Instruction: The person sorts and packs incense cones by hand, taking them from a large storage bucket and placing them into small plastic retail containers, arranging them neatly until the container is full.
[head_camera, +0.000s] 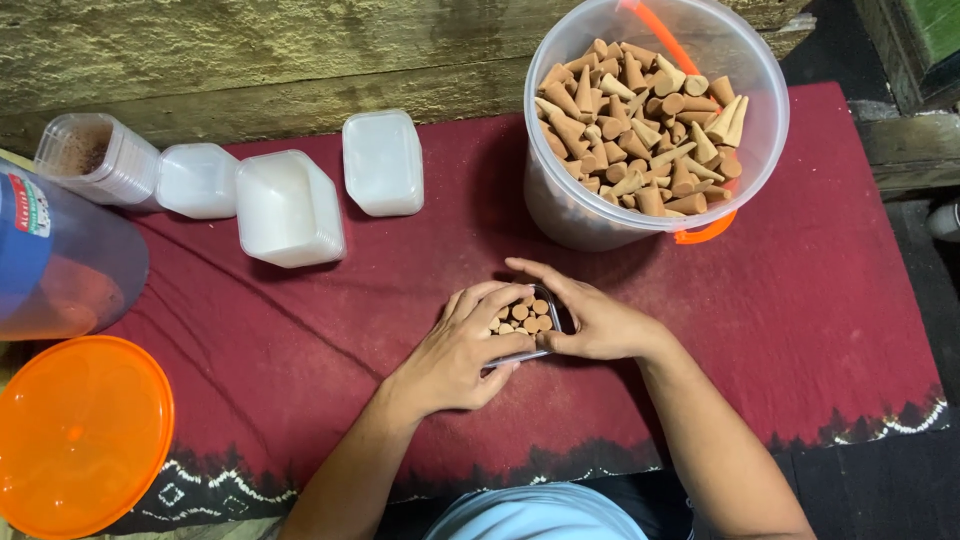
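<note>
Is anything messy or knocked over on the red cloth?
Nothing is spilled. The cones all sit inside the big bucket. One small clear tub at the far left lies tipped on its side, unlike the white tubs beside it. Both hands, left hand and right hand, cup a small box of cones.

Red cloth bears bucket, tubs, lid.

This looks like a small home workshop for packing incense cones. A low desk draped in a dark red cloth stands against a rough wooden wall. It carries a clear bucket of tan cones and empty white plastic tubs.
</note>
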